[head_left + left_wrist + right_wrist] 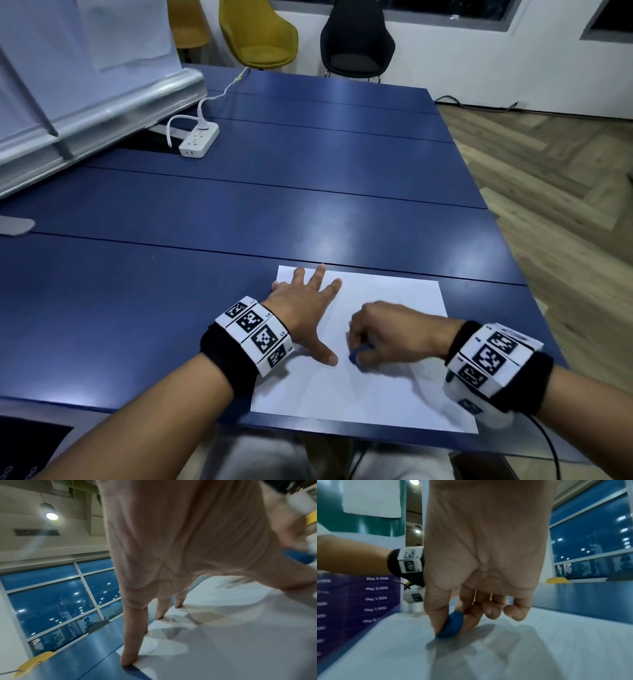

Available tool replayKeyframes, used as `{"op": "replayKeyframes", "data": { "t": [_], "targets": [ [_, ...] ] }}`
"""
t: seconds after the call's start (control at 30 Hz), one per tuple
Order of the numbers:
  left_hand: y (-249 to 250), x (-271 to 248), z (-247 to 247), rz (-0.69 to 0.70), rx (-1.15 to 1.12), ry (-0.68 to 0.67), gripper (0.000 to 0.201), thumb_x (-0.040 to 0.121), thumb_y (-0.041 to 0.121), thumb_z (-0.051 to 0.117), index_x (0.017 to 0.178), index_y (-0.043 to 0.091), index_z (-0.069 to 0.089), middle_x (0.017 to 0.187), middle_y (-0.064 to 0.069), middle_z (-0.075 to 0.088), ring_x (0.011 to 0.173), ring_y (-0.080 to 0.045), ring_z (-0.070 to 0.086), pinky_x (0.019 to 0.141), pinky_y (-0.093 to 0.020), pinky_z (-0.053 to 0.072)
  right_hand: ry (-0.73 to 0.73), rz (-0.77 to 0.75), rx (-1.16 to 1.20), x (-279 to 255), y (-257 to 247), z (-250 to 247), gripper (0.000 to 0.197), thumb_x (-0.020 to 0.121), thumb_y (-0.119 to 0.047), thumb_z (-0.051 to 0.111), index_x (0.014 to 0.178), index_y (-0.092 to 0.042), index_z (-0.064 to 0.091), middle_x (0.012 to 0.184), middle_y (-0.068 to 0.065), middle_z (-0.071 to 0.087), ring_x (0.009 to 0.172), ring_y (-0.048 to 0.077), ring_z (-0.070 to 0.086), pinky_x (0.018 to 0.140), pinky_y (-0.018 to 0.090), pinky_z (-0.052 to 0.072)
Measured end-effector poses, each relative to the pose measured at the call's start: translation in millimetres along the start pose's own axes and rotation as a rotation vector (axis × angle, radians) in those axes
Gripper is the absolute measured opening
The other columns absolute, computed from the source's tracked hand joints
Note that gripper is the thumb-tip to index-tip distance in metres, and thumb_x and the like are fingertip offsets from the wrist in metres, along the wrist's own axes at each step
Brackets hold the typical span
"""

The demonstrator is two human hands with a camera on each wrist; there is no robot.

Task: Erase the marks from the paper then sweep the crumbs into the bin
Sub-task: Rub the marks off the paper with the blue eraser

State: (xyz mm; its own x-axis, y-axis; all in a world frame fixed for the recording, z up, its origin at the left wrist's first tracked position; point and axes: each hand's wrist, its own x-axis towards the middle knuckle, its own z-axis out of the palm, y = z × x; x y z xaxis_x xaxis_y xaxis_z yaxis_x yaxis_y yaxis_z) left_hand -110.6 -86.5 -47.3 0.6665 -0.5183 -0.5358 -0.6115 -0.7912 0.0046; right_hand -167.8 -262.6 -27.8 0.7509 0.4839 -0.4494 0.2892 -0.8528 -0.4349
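Observation:
A white sheet of paper [383, 387] lies on the blue table [239, 212] near its front edge. My left hand [305, 305] lies flat on the sheet's left part with fingers spread, and its fingertips [127, 661] press the paper's edge. My right hand [380, 337] pinches a small blue eraser [358, 354] between thumb and fingers and holds it down on the middle of the sheet; the eraser [452, 624] touches the paper [539, 649]. Faint grey marks [235, 582] and tiny crumbs show on the paper [240, 635]. No bin is in view.
A white power strip [199, 139] with its cable lies at the back left of the table, beside a tilted whiteboard stand [85, 102]. Yellow chairs [260, 34] and a black chair [356, 37] stand behind the table. Wooden floor [548, 178] runs along the right edge.

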Motion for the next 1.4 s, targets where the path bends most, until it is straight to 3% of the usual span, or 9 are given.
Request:
{"op": "replayKeyframes", "data": {
  "t": [0.33,0.47,0.6,0.73,0.87,1.0,1.13,1.27,1.4],
  "targets": [
    [0.0,0.2,-0.4,0.004,0.009,-0.010,0.136,0.062,0.076,0.073,0.156,0.029,-0.012,0.164,-0.004,-0.022,0.150,-0.038,-0.004,0.109,-0.060,0.033,0.120,-0.006,-0.037,-4.9,1.4,3.0,0.011,0.074,-0.030,0.066,0.077,-0.021,0.070,0.075,-0.010,0.069,0.075,0.009,0.059,0.069,0.029,0.049],
    [0.3,-1.2,-1.1,0.000,-0.002,-0.014,0.136,0.063,0.075,0.074,0.156,0.029,-0.012,0.163,-0.004,-0.022,0.150,-0.037,-0.005,0.110,-0.060,0.032,-0.044,-0.095,-0.026,-10.4,-8.2,11.3,0.010,0.073,-0.028,0.069,0.077,-0.019,0.071,0.077,-0.008,0.068,0.070,0.011,0.059,0.068,0.032,0.051],
    [-0.3,-0.7,-0.8,0.005,-0.005,-0.006,0.136,0.063,0.075,0.074,0.156,0.028,-0.012,0.164,-0.004,-0.022,0.150,-0.038,-0.005,0.110,-0.061,0.031,0.106,-0.010,-0.055,-9.9,4.7,2.6,0.011,0.074,-0.030,0.065,0.077,-0.019,0.068,0.077,-0.006,0.068,0.075,0.015,0.060,0.070,0.033,0.051],
    [0.2,-2.6,-1.0,0.001,-0.025,-0.012,0.135,0.064,0.073,0.075,0.157,0.029,-0.012,0.163,-0.004,-0.023,0.150,-0.037,-0.006,0.111,-0.061,0.028,-0.075,-0.122,-0.051,-18.2,-5.5,13.3,0.011,0.072,-0.029,0.066,0.077,-0.020,0.068,0.077,-0.005,0.067,0.073,0.016,0.059,0.069,0.035,0.051],
    [-0.1,-0.1,0.1,0.005,-0.022,-0.003,0.135,0.062,0.074,0.075,0.157,0.029,-0.011,0.164,-0.004,-0.022,0.150,-0.037,-0.005,0.110,-0.060,0.030,0.137,0.007,-0.055,-13.4,11.7,0.7,0.012,0.074,-0.031,0.064,0.078,-0.020,0.068,0.078,-0.005,0.068,0.078,0.017,0.060,0.073,0.037,0.051],
    [1.0,-1.0,0.4,-0.002,-0.020,-0.009,0.136,0.063,0.074,0.075,0.157,0.029,-0.011,0.163,-0.004,-0.022,0.150,-0.037,-0.005,0.111,-0.061,0.029,-0.105,-0.080,-0.009,-16.7,1.0,8.9,0.010,0.072,-0.027,0.069,0.078,-0.020,0.070,0.077,-0.009,0.068,0.071,0.010,0.060,0.071,0.034,0.053],
    [0.5,-0.1,0.3,-0.002,-0.019,-0.003,0.136,0.063,0.073,0.076,0.157,0.029,-0.012,0.164,-0.004,-0.022,0.150,-0.037,-0.005,0.111,-0.061,0.029,0.071,-0.002,-0.030,-10.4,11.1,-2.0,0.011,0.072,-0.029,0.066,0.076,-0.019,0.069,0.078,-0.007,0.070,0.070,0.012,0.061,0.071,0.030,0.051],
    [0.9,-0.3,0.5,-0.004,-0.020,-0.013,0.136,0.063,0.074,0.075,0.157,0.028,-0.013,0.163,-0.004,-0.023,0.150,-0.037,-0.006,0.111,-0.062,0.028,-0.113,-0.089,-0.037,-15.5,-0.6,8.1,0.011,0.073,-0.028,0.071,0.079,-0.019,0.071,0.079,-0.006,0.070,0.070,0.012,0.061,0.070,0.029,0.051],
    [1.1,0.3,0.6,-0.001,-0.020,-0.011,0.136,0.063,0.074,0.075,0.156,0.028,-0.013,0.163,-0.004,-0.023,0.150,-0.037,-0.006,0.111,-0.062,0.027,0.073,-0.019,-0.056,-8.7,8.4,-1.4,0.011,0.073,-0.028,0.067,0.077,-0.019,0.070,0.076,-0.008,0.069,0.070,0.012,0.060,0.066,0.026,0.043]
  ]
}}
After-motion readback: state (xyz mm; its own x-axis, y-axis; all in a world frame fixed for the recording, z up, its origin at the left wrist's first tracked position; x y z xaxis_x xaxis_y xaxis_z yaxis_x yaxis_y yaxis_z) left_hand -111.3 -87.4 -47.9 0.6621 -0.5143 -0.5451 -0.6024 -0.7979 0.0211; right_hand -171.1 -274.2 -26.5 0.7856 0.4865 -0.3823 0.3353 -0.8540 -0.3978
